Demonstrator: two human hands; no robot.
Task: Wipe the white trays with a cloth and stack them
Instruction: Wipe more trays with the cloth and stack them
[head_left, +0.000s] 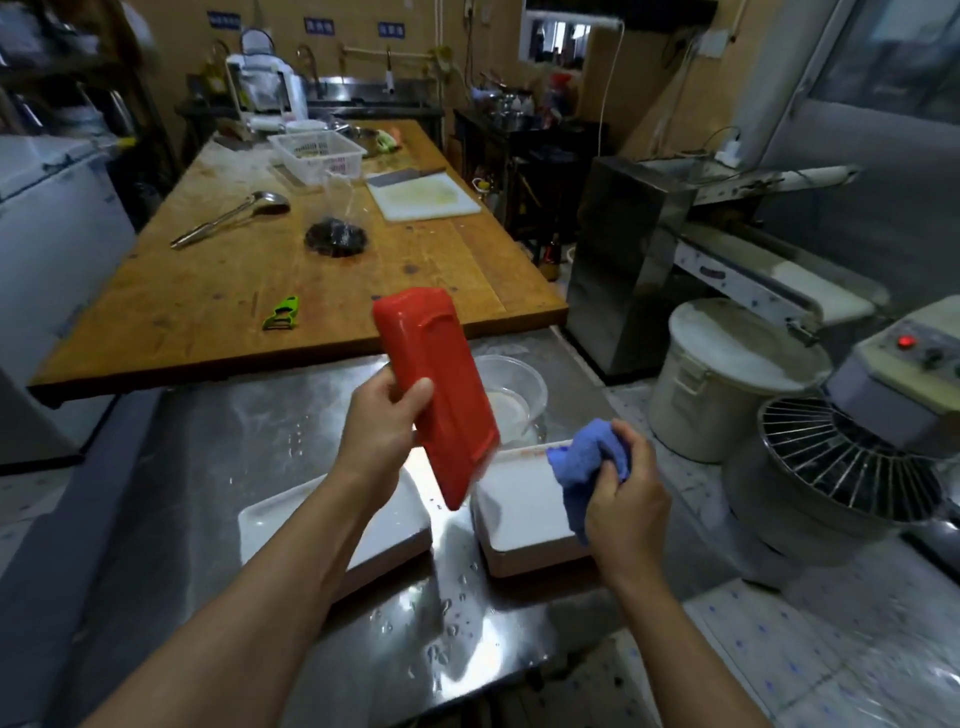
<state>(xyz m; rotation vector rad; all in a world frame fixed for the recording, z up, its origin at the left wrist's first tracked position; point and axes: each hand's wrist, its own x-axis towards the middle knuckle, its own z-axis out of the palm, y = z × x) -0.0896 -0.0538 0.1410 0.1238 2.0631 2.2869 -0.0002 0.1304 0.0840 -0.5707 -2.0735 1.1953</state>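
Note:
My left hand (387, 423) grips a red-backed tray (434, 384) by its long edge and holds it tilted on end above the steel table, red underside toward me. My right hand (621, 499) grips a bunched blue cloth (587, 467) just right of the tray's lower end, apart from it. Below the cloth sits a white tray stack (519, 514) on the steel table (234, 441). Another white tray (384, 525) lies to the left, partly hidden by my left forearm.
A clear bowl of water (511, 395) stands behind the red tray. Water drops lie on the steel near the front edge. A wooden table (291, 270) beyond holds a ladle, a green peeler, a basket and a cutting board. A lidded bucket (727, 384) and a mixer (852, 467) stand on the right.

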